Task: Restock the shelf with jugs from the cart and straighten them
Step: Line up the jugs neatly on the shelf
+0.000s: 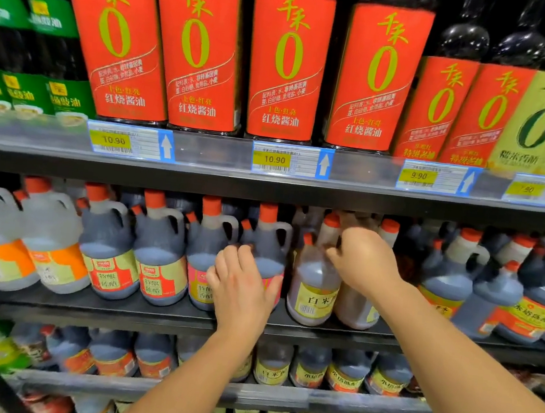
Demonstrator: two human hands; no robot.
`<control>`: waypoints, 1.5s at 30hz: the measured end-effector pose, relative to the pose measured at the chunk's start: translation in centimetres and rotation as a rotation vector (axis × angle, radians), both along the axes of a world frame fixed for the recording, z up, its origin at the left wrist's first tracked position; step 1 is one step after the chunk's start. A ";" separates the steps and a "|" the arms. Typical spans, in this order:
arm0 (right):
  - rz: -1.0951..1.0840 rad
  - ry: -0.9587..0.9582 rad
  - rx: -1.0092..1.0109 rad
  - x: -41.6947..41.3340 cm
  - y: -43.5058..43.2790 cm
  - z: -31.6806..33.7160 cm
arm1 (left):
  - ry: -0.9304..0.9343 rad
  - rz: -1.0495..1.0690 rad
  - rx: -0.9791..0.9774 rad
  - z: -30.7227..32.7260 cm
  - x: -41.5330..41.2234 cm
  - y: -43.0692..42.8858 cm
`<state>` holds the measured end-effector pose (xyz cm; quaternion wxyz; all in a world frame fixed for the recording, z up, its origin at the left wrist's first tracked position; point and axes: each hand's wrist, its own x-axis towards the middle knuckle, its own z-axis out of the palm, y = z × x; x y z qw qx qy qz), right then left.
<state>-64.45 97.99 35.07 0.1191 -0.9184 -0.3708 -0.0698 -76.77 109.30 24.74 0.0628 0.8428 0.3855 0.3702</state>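
Head view showed my right hand (365, 261) closed at the handle side of the yellow-labelled jug (314, 286). The fingers curled in behind its neck and were mostly hidden, so I judged it a firm hold and could not count every finger. My left hand (241, 291) lay on the front of the dark jug (264, 253) next to it. Its fingers were bent over the jug's shoulder and the thumb was spread to the right, clasping the body.

Both jugs stood on the middle shelf (150, 314), just beside each other with a thin gap between them. The yellow-labelled jug sat under my right palm, its label turned a little off square and partly cut off by a brownish jug (354, 312). That one stood close behind it, below my wrist.

I took the step in hand to be the straightening, with the jug already placed. The next move called for twisting it by the handle until the label faced out. It would then need sliding level with the row of red-capped jugs (109, 255) on the left, while my left hand kept the neighbour from being shoved.

Above were tall red-labelled bottles (287, 65). The cart did not show.
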 end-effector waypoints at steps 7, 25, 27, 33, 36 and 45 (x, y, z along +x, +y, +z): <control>-0.037 -0.041 0.013 -0.5 0.5 0.1 | -0.002 0.027 -0.027 0.0 0.1 -0.1; -0.118 -0.130 0.148 -0.9 2.0 -2.0 | -0.002 0.030 -0.039 0.0 -0.2 -0.2; -0.114 -0.122 0.170 -1.1 1.9 -2.1 | 0.001 0.021 -0.037 0.1 -0.3 -0.2; -0.030 -0.205 0.242 -1.3 0.2 -1.9 | -0.025 -0.021 -0.025 -0.3 -0.5 -1.7; 0.072 -0.330 0.364 -0.8 -1.9 -1.7 | -0.030 -0.081 0.027 -0.2 -0.1 -2.8; 0.040 -0.268 0.473 4.3 -8.3 -2.8 | 0.010 -0.189 0.037 0.3 3.2 -6.1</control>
